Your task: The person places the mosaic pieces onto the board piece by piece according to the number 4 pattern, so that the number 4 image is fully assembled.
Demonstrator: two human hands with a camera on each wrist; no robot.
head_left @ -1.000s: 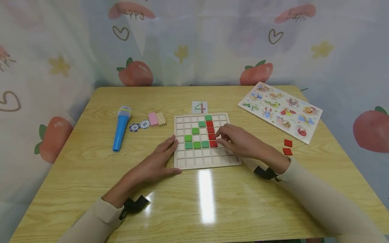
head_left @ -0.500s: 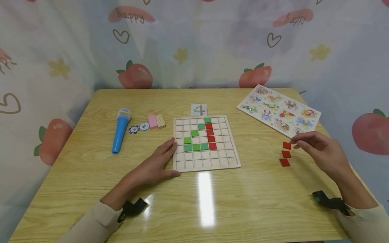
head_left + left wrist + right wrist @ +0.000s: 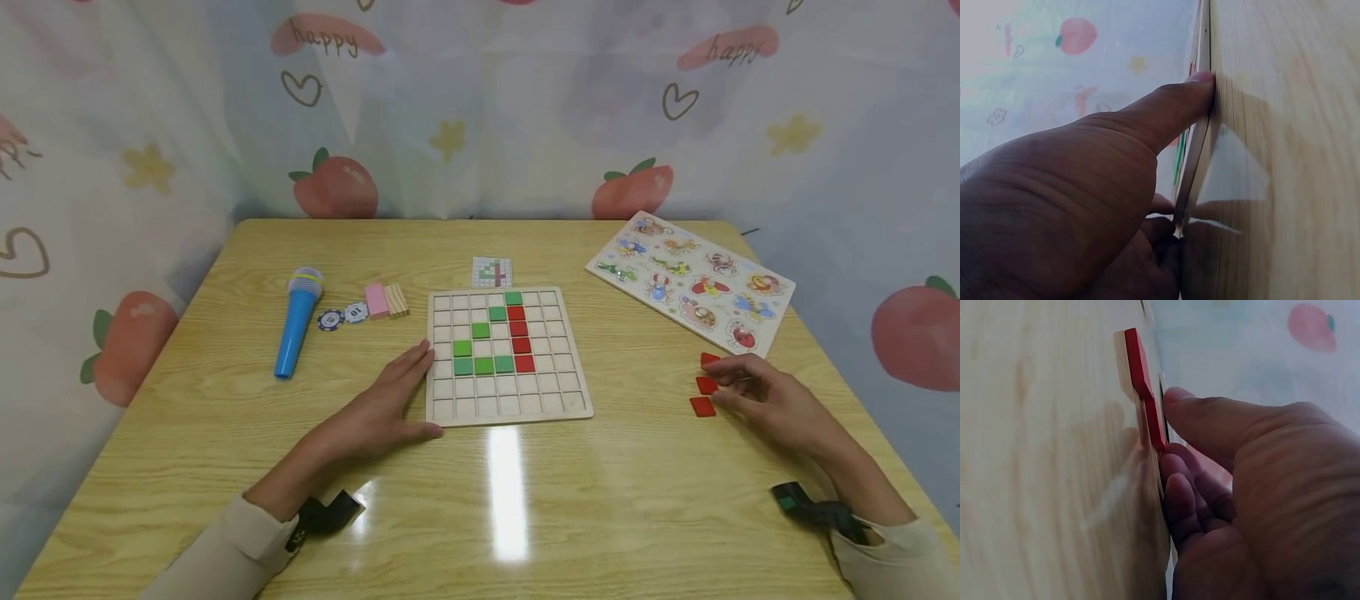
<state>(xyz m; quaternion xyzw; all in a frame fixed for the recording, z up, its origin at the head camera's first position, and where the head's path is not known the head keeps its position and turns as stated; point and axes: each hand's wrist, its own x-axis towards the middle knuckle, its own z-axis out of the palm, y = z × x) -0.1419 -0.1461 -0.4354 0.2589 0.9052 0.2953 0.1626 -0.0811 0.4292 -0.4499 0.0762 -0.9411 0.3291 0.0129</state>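
Wooden grid board (image 3: 508, 408) w/ green and red square tiles sits mid-table, left hand (image 3: 378, 412) flat, fingers straight, bracing its left edge, while right hand (image 3: 765, 400) pinches middle red square tile (image 3: 705, 385) of three; pickup step, next needs lift & carry to board.

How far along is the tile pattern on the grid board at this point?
Done: six green tiles and four red tiles sit in the grid board. In hand: the right hand touches the loose red tiles on the table; the left hand steadies the board's edge. Left: most cells are empty.
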